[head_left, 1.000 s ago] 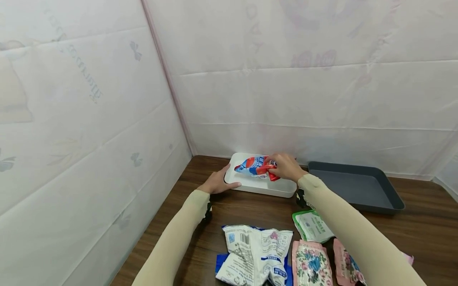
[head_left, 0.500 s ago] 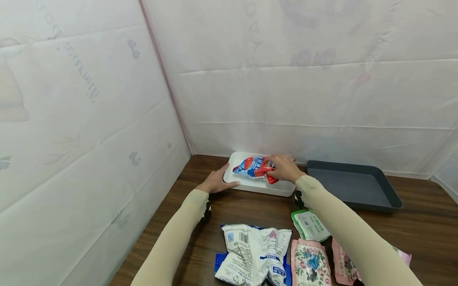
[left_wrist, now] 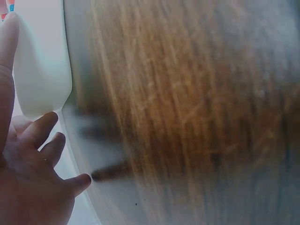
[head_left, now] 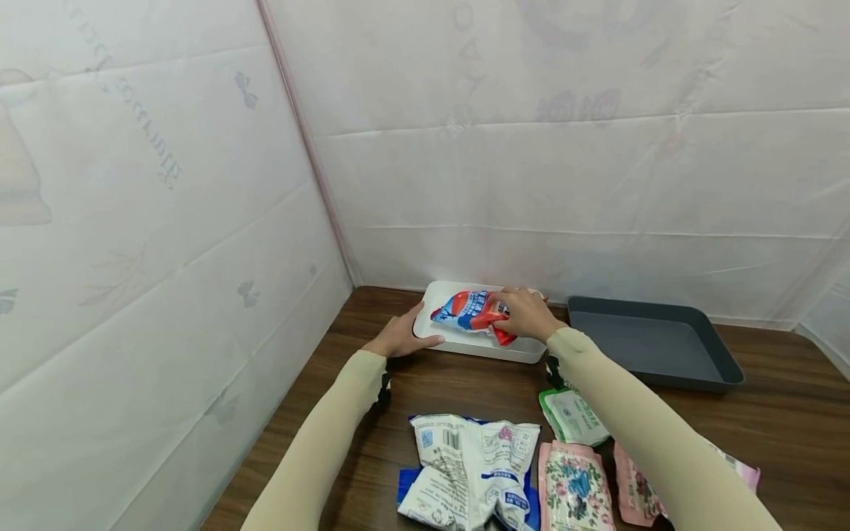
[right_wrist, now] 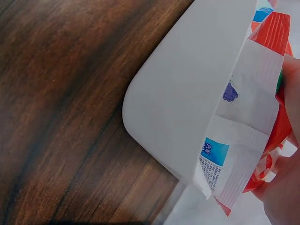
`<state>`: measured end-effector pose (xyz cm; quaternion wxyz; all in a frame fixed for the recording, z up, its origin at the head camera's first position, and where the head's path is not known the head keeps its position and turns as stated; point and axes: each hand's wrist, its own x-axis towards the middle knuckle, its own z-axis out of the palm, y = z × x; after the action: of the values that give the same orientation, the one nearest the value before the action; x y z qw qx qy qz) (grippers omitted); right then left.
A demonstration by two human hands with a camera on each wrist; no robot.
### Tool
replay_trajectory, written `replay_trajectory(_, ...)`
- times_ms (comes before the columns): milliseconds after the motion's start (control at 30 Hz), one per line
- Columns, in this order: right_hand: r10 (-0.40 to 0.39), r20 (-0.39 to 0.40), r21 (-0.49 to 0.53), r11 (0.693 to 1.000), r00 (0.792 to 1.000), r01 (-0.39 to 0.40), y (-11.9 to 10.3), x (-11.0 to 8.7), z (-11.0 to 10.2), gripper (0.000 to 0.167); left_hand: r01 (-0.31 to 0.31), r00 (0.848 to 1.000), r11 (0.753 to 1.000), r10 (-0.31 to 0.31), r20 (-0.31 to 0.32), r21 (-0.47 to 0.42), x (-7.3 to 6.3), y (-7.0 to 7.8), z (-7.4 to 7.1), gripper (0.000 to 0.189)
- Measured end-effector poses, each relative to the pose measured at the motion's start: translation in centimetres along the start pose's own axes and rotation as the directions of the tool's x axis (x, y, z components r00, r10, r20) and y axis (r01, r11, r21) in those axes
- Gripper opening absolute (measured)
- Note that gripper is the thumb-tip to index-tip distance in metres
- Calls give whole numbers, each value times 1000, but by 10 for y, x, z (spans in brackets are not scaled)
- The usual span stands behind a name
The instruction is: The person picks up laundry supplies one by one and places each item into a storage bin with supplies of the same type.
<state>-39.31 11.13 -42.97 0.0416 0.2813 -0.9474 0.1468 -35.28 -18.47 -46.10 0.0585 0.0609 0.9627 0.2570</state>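
Observation:
The white shallow tray stands at the back of the table against the cloth wall. A red and blue printed plastic bag lies in it at a slant. My right hand grips the red right end of that bag; the right wrist view shows the bag's crimped red edge and white printed panels over the tray wall. At the tray's left end my left hand holds the corner, thumb along the front wall and fingers round the end. In the left wrist view several fingertips meet the tray end.
Right of the white tray stands a dark grey tray. Nearer the front lie a white and blue bag, a green-edged packet and pink floral packets, some partly under the right forearm. Pale cloth walls enclose the left and back.
The bag's red end settles slightly lower in the tray under my right hand. My left hand keeps its hold on the tray, and the view shifts a little.

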Motion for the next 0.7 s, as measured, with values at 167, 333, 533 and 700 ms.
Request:
replay_trajectory(167,8,17,-14,1000,1000,-8,-2,-1,0,59,11,1000,1000,-11,6,-5,1,-2,1,109)
replay_trajectory(333,15,31,-22,1000,999,-14,-4,-1,1,65,10,1000,1000,-10,8,-10,0,-4,0,108)
replay_trajectory(533,2,15,-16,1000,1000,-2,-4,-1,0,58,2,1000,1000,-2,5,-12,-1,-3,-2,108)
replay_trajectory(700,4,25,-16,1000,1000,-4,-5,-3,1,60,12,1000,1000,-12,16,-9,-2,-3,-1,108)
